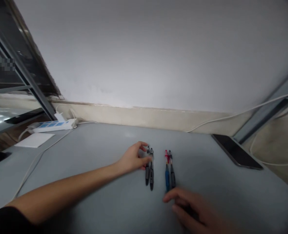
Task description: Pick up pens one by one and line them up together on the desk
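Observation:
Two dark pens stand side by side on the grey table, the left pen (147, 175) partly under the fingers of my left hand (134, 157), the right pen (151, 177) at my thumb tip. My left hand's fingers are curved and apart from the thumb around the upper part of this pair. To the right lie a blue pen with a red top (167, 177) and a dark grey pen (172, 175), close together. My right hand (190, 206), blurred, is just below their lower ends, index finger and thumb apart with nothing visible between them.
A white power strip (55, 125) with cables and a white flat item (34, 140) are at the back left. A black phone-like device (235, 151) lies at the right. The wall (144, 58) rises behind the table (105, 208).

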`<action>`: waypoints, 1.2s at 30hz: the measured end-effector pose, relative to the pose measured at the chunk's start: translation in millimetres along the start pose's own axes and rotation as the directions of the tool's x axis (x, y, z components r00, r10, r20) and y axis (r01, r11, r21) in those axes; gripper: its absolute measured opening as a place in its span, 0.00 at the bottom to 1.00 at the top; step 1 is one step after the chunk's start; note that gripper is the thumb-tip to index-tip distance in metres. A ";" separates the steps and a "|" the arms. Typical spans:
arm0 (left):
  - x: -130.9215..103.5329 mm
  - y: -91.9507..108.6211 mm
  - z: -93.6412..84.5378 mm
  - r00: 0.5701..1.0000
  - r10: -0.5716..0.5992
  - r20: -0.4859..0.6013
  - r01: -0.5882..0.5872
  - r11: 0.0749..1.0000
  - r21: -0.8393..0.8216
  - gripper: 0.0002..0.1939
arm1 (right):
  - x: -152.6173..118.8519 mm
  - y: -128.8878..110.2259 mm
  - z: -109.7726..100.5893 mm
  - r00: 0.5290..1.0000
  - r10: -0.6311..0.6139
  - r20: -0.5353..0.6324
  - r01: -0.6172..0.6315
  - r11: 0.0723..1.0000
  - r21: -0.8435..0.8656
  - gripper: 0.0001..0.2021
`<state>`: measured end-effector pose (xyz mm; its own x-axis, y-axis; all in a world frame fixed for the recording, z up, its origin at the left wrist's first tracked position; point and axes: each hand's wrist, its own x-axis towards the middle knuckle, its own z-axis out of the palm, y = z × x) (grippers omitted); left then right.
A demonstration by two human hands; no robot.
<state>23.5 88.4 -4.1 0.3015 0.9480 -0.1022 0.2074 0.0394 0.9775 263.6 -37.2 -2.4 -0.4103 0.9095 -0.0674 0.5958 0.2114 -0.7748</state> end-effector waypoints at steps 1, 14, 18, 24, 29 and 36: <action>-6.2 1.1 -0.3 1.000 -0.017 0.025 0.017 1.000 -0.004 0.26 | 1.6 0.3 -2.5 0.998 -0.048 -0.037 0.045 0.996 -0.071 0.11; -79.8 1.2 -1.2 0.951 -0.163 0.262 0.191 0.978 -0.085 0.23 | 26.4 15.9 -5.5 0.727 -0.686 0.020 0.476 0.483 -0.735 0.21; -84.8 -3.1 3.5 0.981 -0.053 0.187 0.058 0.998 -0.021 0.20 | 29.0 18.5 0.9 0.680 -0.732 0.047 0.490 0.405 -0.772 0.18; -81.7 -7.0 3.0 0.995 0.032 0.099 -0.027 0.998 -0.054 0.15 | 28.2 13.8 -1.1 0.638 -0.770 0.013 0.507 0.407 -0.760 0.26; -83.5 -8.3 1.8 0.996 0.031 0.081 -0.021 0.992 -0.126 0.15 | 10.8 7.0 -14.8 0.736 -0.665 -0.127 0.452 0.622 -0.640 0.19; -84.4 -14.6 -0.4 0.997 0.070 0.030 -0.065 0.985 -0.162 0.18 | -5.3 3.7 -33.4 0.699 -0.603 -0.383 0.458 0.790 -0.408 0.17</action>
<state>-5.4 8.0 -9.7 0.3430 0.9385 -0.0385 0.0338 0.0287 0.9990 291.0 -29.2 16.1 -0.3817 0.6458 0.6612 0.5644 0.7294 -0.3866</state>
